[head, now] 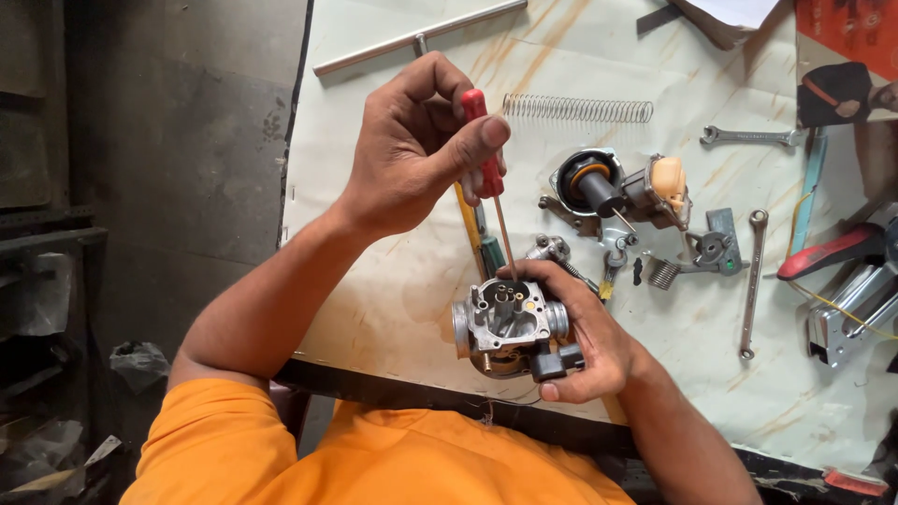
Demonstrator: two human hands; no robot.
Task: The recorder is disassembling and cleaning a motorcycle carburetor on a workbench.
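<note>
Red-handled screwdriver (487,168) pinched in the left hand (416,150), tip down in the carburetor (510,323). Right hand (585,337) wraps that carb, held just off the table's (393,309) near edge, below the spring (577,109).

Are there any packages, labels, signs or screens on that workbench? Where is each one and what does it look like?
Red printed sheet or package: top right corner of the bench, flat, red-orange with darker markings, partly cut off by the edge.
White paper: top edge, left of the red sheet, pale, only a corner showing.
No screens or signs in view.
</note>
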